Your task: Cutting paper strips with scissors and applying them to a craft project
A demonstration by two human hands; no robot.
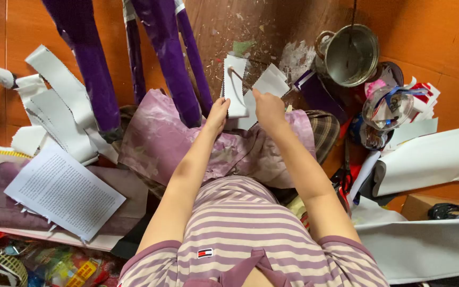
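View from above, looking down on a seated person in a striped purple shirt. Both forearms reach toward the centre of the frame. The left hand (pixel 218 114) grips the lower edge of a white paper strip (pixel 235 87), which stands upright just above centre. The right hand (pixel 268 109) is closed with its fingertips pinching a thin stick (pixel 240 78) that lies slanted across the strip, its upper end touching the paper. A second piece of white paper (pixel 270 82) sits just right of the strip, behind the right hand. Beneath both hands lies a crumpled sheet of purple paper (pixel 160 141) spread over the lap. Purple-wrapped poles (pixel 168 53) rise toward the upper centre and upper left. At upper right a metal pot (pixel 353 56) stands on the orange floor (pixel 452 42). A printed white page (pixel 62 191) lies at lower left, with torn white strips (pixel 59 106) above it. Rolled white sheets (pixel 431 159) occupy the right edge.
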